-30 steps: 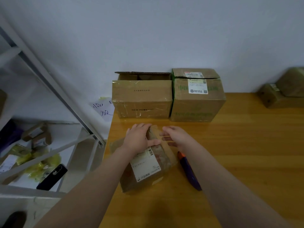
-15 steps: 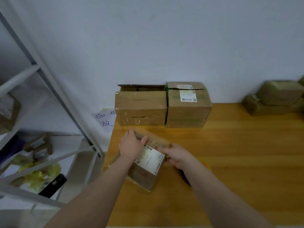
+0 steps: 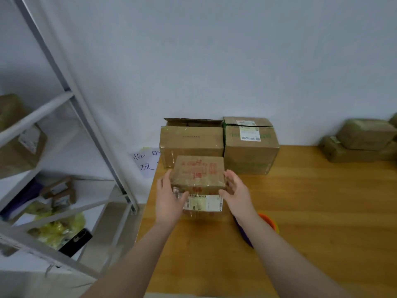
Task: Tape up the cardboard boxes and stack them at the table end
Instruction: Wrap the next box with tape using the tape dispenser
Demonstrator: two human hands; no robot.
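A small taped cardboard box (image 3: 198,172) with red print on top and a white label on its near side is held between both hands above the wooden table (image 3: 311,211). My left hand (image 3: 169,196) grips its left side, thumb on the labelled face. My right hand (image 3: 235,190) grips its right side. Behind it, at the table's far left end against the wall, stand two larger boxes: one with a raised flap (image 3: 191,138) and one with a white label (image 3: 250,145). A tape dispenser (image 3: 268,222), orange and purple, lies partly hidden under my right forearm.
More wrapped parcels (image 3: 361,140) are piled at the far right of the table. A white metal shelf rack (image 3: 64,147) with boxes and bags stands to the left. A handwritten paper note (image 3: 146,162) hangs beside the table's left edge.
The small box has been turned and lifted from lying tilted on the table to level between both hands, nearer the two large boxes. The camera view has risen.
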